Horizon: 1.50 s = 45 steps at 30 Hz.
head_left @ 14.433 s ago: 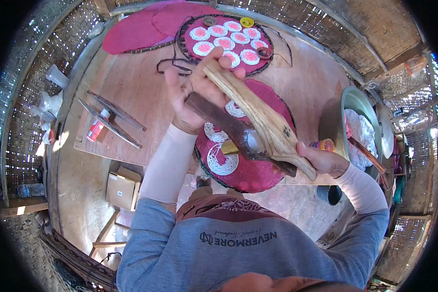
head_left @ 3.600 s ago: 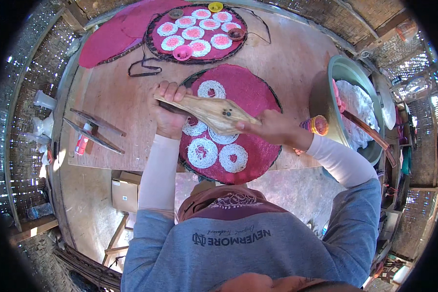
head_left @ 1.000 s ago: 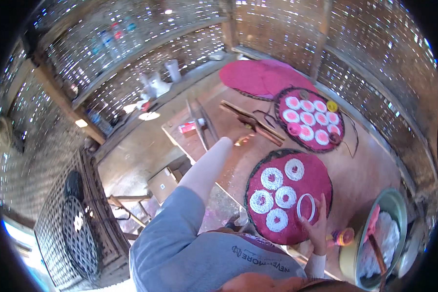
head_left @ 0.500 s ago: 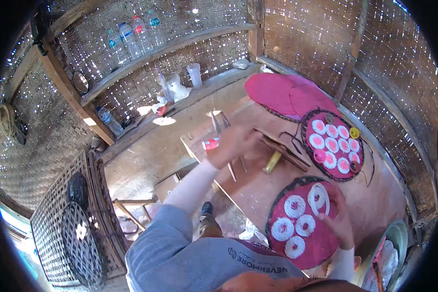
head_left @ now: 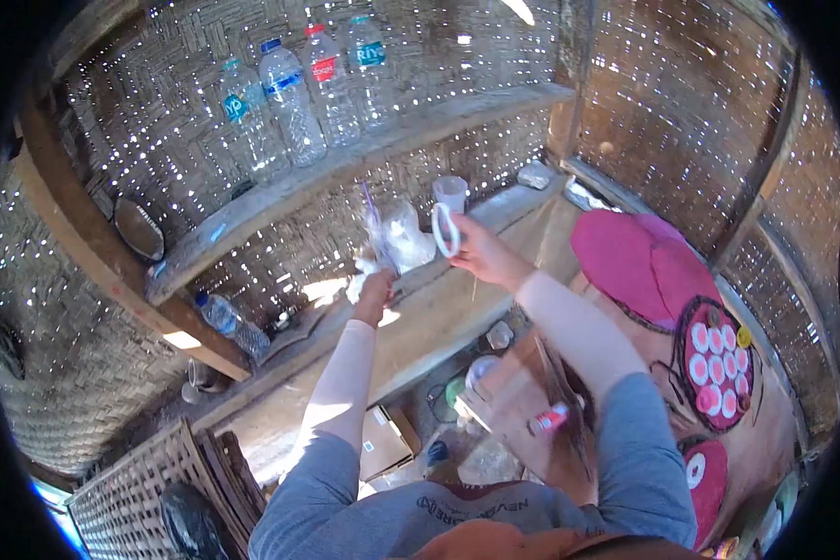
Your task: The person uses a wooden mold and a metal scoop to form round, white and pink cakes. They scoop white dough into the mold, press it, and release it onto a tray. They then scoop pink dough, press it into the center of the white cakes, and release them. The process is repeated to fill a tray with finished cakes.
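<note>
My right hand (head_left: pixel 488 254) is closed around the edge of a white plastic ring (head_left: pixel 445 231), raised in front of the wall ledge. Over that ledge my left hand (head_left: pixel 375 294) reaches out with its fingers drawn together at the foot of some crumpled clear and white plastic bags (head_left: pixel 408 238). What lies between its fingertips is too small to make out. Just beyond the ring, a translucent plastic cup (head_left: pixel 451 191) stands on the ledge. At the lower right, a round pink-covered tray (head_left: pixel 709 499) is partly cut off, with a white ring-shaped piece on it.
Several plastic bottles (head_left: pixel 291 107) line the upper shelf, and another bottle (head_left: pixel 233 322) leans lower left. A second pink tray (head_left: pixel 695 327) holds several white-and-pink rounds beside a large pink cover (head_left: pixel 625 257). Below my arms lie a cardboard box (head_left: pixel 383 446) and a red-and-white can (head_left: pixel 551 418).
My right hand has lifted the white ring off the near tray and carried it up to the ledge. My left hand has moved from the table to the bags. The view has turned left.
</note>
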Tool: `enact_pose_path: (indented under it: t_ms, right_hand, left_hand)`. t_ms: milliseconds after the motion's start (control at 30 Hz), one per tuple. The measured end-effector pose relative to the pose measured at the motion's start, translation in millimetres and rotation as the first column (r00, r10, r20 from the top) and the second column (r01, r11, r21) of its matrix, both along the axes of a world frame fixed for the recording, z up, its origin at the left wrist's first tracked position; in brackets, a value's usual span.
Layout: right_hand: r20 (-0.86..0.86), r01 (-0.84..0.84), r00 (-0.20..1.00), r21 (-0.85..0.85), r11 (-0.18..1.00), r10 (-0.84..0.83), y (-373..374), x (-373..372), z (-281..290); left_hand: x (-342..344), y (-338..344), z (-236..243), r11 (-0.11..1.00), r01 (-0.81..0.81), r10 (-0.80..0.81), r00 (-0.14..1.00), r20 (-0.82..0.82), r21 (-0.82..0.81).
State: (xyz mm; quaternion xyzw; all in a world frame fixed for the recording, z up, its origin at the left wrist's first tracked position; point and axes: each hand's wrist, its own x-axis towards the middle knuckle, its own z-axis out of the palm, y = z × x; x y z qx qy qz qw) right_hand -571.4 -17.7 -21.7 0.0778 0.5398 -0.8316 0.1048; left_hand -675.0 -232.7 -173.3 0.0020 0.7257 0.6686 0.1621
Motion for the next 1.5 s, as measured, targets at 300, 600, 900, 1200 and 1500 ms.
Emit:
enact_pose_path:
  t_ms: [300,600,900,1200,1500]
  right_hand:
    - [-0.161,0.132,0.987,0.843,0.521,0.011,-52,-194,-107]
    - [-0.053,-0.010,0.907,0.989,0.148,0.418,-15,-216,-109]
    - [-0.209,0.210,0.716,0.974,0.080,0.666,-14,-202,-118]
    - [-0.235,0.100,0.902,0.930,0.355,0.362,32,-44,41]
    - [-0.242,0.254,0.966,0.793,0.554,-0.096,118,212,131]
  left_hand:
    - [-54,52,-8,0.946,-0.151,0.095,0.975,0.199,0.288]
    - [-80,81,-22,0.975,-0.197,0.207,0.973,-0.105,0.103]
    - [-64,84,-37,0.882,-0.107,0.128,0.992,-0.014,0.459]
    - [44,104,124,0.842,0.286,-0.190,0.951,-0.244,0.458]
    - [230,200,214,0.452,0.665,-0.656,0.700,-0.284,0.595]
